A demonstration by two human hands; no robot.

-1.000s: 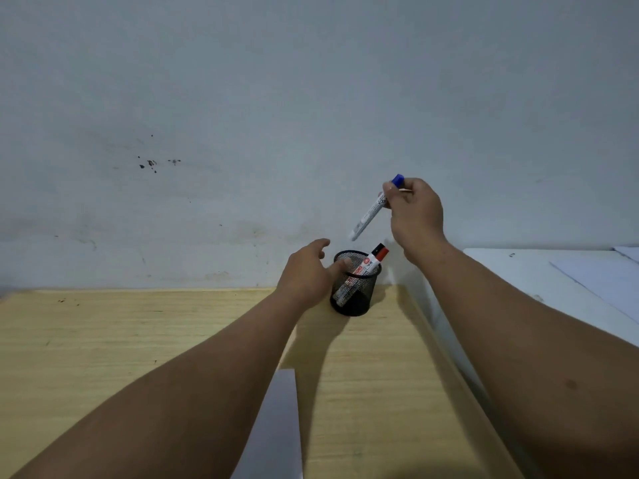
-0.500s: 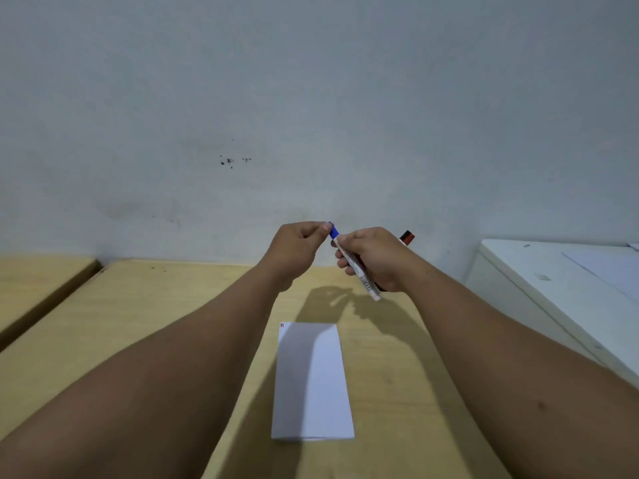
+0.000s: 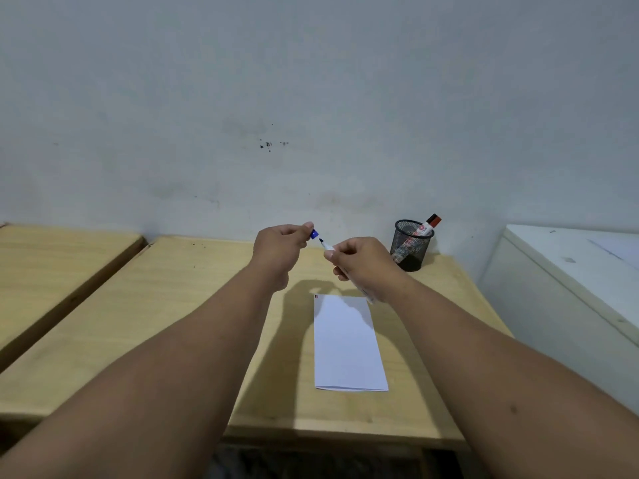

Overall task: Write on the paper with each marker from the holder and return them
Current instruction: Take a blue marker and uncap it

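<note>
Uncapped marker (image 3: 326,246), dark tip bare

wooden desk (image 3: 179,305), white cabinet (image 3: 570,288) (right), wall (image 3: 311,81)

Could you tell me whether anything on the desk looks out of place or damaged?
Nothing stands out. The paper lies flat, the holder stands upright with a red marker, and the hands have the blue marker uncapped.

- Cap (image 3: 314,234): blue.
- Marker tip (image 3: 321,240): dark.
- Paper (image 3: 347,342): white, tiny red mark at one corner.
- Holder (image 3: 411,244): black mesh.
- Marker in holder (image 3: 427,227): white, red cap.
- Table (image 3: 193,305): pale wood grain.
</note>
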